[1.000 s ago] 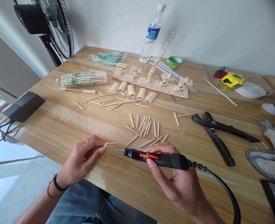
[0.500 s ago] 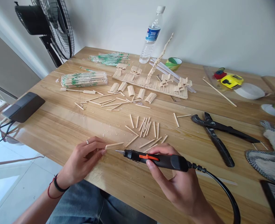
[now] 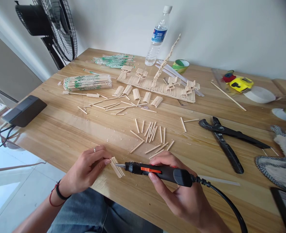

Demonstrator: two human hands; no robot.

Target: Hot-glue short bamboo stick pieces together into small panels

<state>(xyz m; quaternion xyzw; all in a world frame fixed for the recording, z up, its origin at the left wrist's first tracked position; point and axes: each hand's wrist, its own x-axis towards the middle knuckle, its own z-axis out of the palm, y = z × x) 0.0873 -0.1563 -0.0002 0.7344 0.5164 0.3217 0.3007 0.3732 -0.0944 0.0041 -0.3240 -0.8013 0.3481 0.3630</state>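
My left hand [image 3: 90,166] pinches the upper left end of a small panel of short wooden sticks [image 3: 118,169] between thumb and fingers. The sticks lie side by side, face tilted up. In my right hand [image 3: 175,184] is a black pen-shaped hot glue pen [image 3: 158,173] with an orange slider and a cord at its back. My right thumb rests by the slider. The metal nozzle points left, over the panel's right side; whether it touches is hard to tell. Several loose short sticks [image 3: 152,132] lie just beyond the hands.
Farther back stand a stick model with small roofed pieces [image 3: 157,86], loose panels [image 3: 136,94], bagged sticks [image 3: 88,82] and a water bottle [image 3: 158,37]. Black cutters [image 3: 222,137], a yellow tape measure [image 3: 241,84] and a glove [image 3: 276,174] lie right. A dark box [image 3: 25,111] sits left.
The stick panel in my left hand has turned from nearly edge-on to face-up and dropped lower. My right hand has brought the glue pen slightly left and down, its nozzle now over the panel.
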